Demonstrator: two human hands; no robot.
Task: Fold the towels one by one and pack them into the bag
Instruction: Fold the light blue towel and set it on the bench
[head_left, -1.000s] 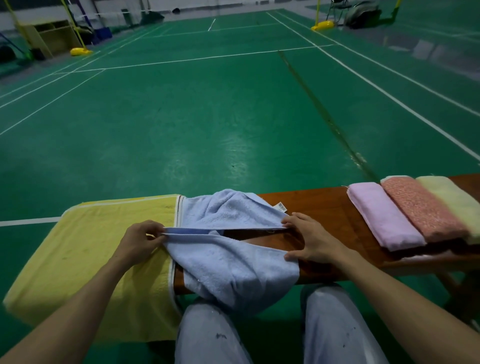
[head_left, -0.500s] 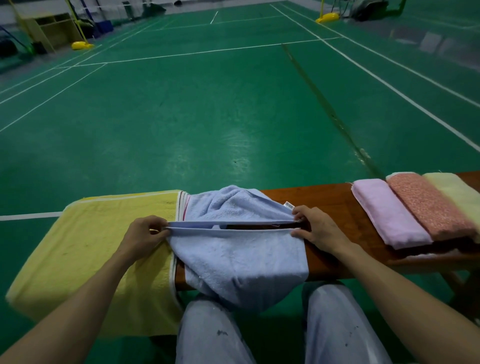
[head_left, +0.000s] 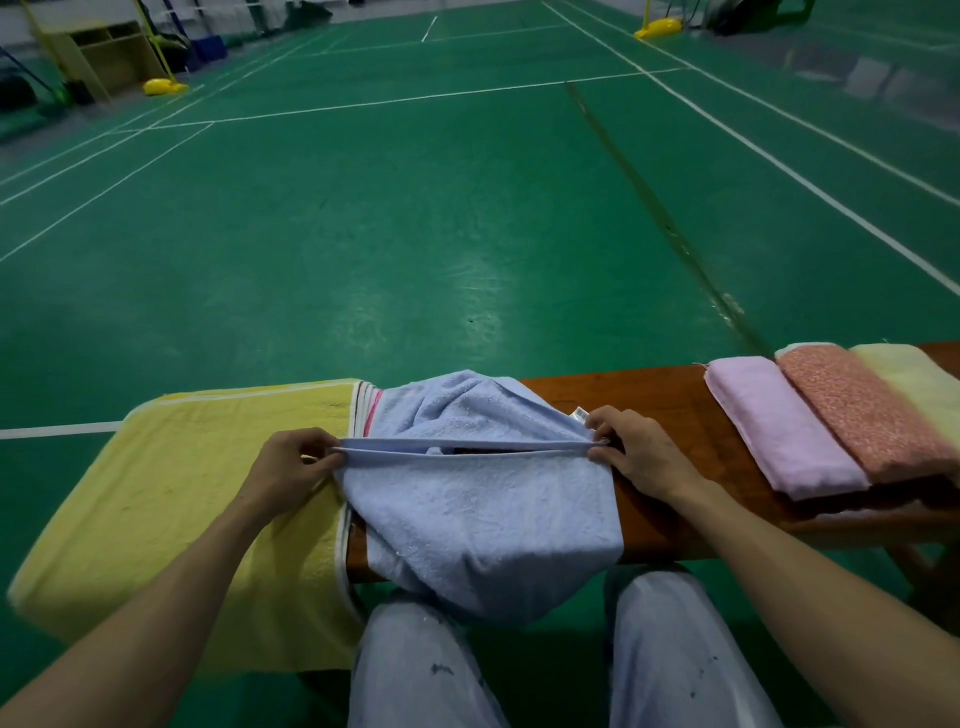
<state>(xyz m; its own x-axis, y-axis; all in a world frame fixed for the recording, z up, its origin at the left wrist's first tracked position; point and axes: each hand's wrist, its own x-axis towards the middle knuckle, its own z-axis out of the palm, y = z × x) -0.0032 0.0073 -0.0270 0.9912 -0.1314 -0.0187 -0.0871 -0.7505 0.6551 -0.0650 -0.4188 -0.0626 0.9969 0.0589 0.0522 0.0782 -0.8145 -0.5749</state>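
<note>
Blue towel (head_left: 483, 509) on bench (head_left: 670, 410) at 6 o'clock; L hand (head_left: 291, 467) & R hand (head_left: 639, 452) pinch its doubled hem ends. Best: pull taut, match corners, lay flat w/o slack

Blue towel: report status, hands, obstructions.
Left hand and right hand pinch blue towel by its paired hems, taut over bench. Fold unfinished. Nothing blocking; no bag in view.
</note>
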